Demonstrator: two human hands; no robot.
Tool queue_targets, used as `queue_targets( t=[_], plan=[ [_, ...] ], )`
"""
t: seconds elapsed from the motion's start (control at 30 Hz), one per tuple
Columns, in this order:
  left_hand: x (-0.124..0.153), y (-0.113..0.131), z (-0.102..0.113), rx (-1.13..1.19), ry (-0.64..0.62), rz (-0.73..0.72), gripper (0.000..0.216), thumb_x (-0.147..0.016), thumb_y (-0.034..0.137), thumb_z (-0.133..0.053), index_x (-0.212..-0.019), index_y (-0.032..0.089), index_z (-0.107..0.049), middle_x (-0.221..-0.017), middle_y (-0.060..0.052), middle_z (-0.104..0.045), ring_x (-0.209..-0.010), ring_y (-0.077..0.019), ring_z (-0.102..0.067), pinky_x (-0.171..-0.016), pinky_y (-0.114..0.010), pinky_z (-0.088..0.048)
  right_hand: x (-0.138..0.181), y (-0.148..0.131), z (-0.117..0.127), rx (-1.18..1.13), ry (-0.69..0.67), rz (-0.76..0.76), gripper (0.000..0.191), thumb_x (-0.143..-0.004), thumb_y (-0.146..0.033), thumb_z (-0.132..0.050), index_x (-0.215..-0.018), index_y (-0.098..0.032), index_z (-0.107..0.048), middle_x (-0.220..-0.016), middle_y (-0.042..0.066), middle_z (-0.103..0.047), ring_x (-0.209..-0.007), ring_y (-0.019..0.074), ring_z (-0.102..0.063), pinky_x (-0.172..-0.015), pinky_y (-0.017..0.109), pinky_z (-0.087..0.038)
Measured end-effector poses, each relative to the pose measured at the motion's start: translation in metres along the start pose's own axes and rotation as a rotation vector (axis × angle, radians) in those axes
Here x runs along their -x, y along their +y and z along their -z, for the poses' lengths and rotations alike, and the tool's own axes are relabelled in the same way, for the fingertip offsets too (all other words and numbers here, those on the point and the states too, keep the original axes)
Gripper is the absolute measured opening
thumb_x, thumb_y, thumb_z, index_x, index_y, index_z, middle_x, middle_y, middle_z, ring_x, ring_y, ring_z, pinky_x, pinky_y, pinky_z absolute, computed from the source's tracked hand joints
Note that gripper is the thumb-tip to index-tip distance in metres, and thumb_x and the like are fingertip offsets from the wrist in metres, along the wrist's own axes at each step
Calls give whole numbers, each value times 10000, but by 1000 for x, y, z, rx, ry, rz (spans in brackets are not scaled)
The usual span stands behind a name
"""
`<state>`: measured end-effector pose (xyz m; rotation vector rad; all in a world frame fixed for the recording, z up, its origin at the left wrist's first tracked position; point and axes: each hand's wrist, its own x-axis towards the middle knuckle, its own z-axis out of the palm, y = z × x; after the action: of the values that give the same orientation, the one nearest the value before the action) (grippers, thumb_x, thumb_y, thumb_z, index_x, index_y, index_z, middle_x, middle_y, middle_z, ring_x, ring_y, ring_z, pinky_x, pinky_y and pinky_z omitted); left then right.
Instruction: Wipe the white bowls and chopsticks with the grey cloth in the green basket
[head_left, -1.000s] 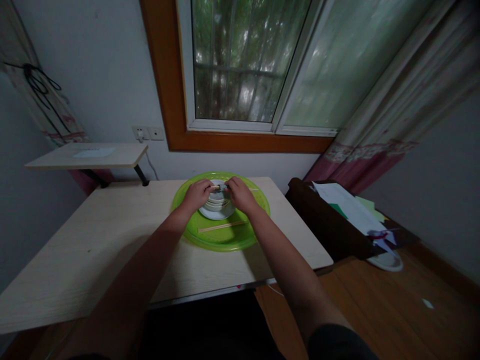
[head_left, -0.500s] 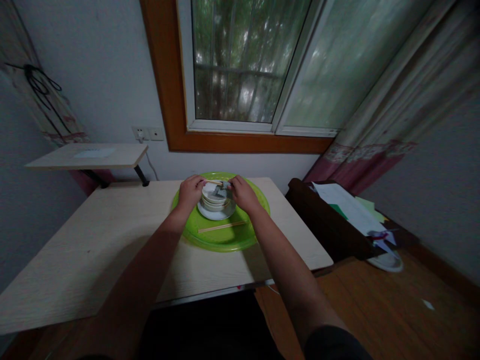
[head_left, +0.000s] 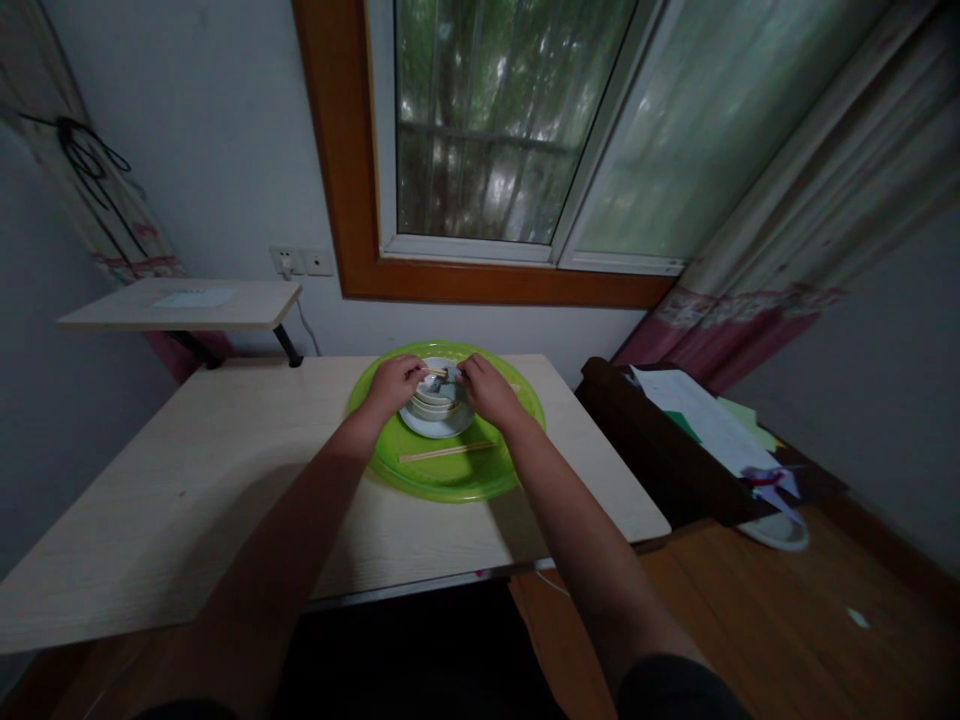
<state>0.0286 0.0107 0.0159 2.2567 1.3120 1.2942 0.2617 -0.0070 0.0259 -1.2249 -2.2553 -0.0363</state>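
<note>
My left hand (head_left: 400, 382) is closed in a pinch over the left rim of a stack of small white bowls (head_left: 433, 410). Light wooden chopsticks (head_left: 435, 372) stick out from its fingertips toward the right. On the right side of the stack, my right hand (head_left: 486, 388) is also pinched, near a small dark and grey metal-looking piece; its exact hold is hidden. The bowls stand on a white plate (head_left: 437, 430) in a round, bright green tray (head_left: 457, 492). In front of the plate, another pair of chopsticks (head_left: 448, 453) lies across the tray.
The tray rests on a pale wooden table (head_left: 247, 440). A raised shelf (head_left: 180, 305) stands at its back left. Beyond the right edge is a dark brown piece of furniture (head_left: 645, 430) with papers (head_left: 690, 405) on it. A window (head_left: 487, 130) is behind.
My left hand has moved slightly right, closer to my right hand, and less of the held chopsticks shows. The bowls, plate and loose chopsticks keep their places on the tray.
</note>
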Motion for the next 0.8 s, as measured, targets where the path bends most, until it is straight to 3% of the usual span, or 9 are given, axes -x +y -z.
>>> queue_targets(
  t=[0.13, 0.23, 0.4, 0.6, 0.8],
  plan=[
    [3, 2, -4, 25, -125, -62, 146, -904, 251, -643, -827, 195, -754, -876, -68, -762, -837, -220, -687, -821, -339, -509, 1, -9, -4, 9, -47, 64, 186, -1039, -174, -521, -1148, -174, -673, -1135, 121, -661, -1014, 248, -594, -892, 345, -472],
    [3, 4, -3, 20, -152, -86, 160, -912, 247, -638, -823, 188, -757, -870, -73, -761, -844, -225, -688, -820, -341, -509, 0, -13, -4, 40, -56, 82, 202, -1049, -192, -517, -1165, -163, -680, -1143, 132, -666, -1027, 257, -598, -902, 353, -472],
    [1, 8, -1, -9, -60, -29, 172, -922, 250, -637, -819, 196, -763, -882, -72, -769, -864, -228, -689, -821, -335, -500, -3, -14, -1, 100, -34, 38, 221, -1062, -215, -515, -1195, -166, -684, -1156, 137, -675, -1046, 262, -604, -903, 351, -467],
    [-1, 3, 6, -77, 148, 132, 170, -932, 225, -607, -875, 191, -763, -950, -82, -777, -902, -226, -682, -834, -325, -494, -3, -1, 6, 194, 19, -104, 225, -1065, -221, -517, -1190, -150, -690, -1177, 149, -679, -1085, 285, -588, -917, 365, -444],
    [-2, -4, 7, -66, 161, 131, 174, -933, 217, -591, -859, 201, -748, -926, -73, -767, -896, -224, -674, -839, -326, -496, -1, 4, 8, 233, 11, -142, 233, -1069, -235, -520, -1212, -154, -684, -1214, 165, -666, -1087, 294, -569, -921, 378, -423]
  ],
)
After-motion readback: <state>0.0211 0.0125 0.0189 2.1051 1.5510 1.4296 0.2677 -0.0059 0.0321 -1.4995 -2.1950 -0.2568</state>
